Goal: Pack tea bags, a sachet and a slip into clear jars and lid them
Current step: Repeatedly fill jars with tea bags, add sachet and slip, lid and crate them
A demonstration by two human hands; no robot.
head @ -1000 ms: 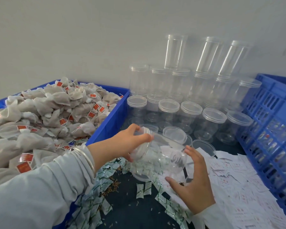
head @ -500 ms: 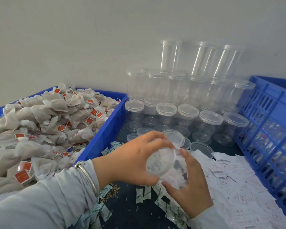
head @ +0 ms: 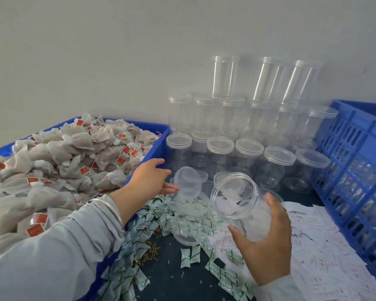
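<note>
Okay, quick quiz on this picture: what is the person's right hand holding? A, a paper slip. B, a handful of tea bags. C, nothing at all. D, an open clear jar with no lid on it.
D: the right hand curls its fingers round an open clear jar tilted with its lidless mouth toward the camera, above the paper slips.

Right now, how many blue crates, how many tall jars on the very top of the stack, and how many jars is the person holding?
Blue plastic crates: 2
Tall clear plastic jars on the top row: 3
Open clear plastic jar in the right hand: 1
Total: 6
</note>
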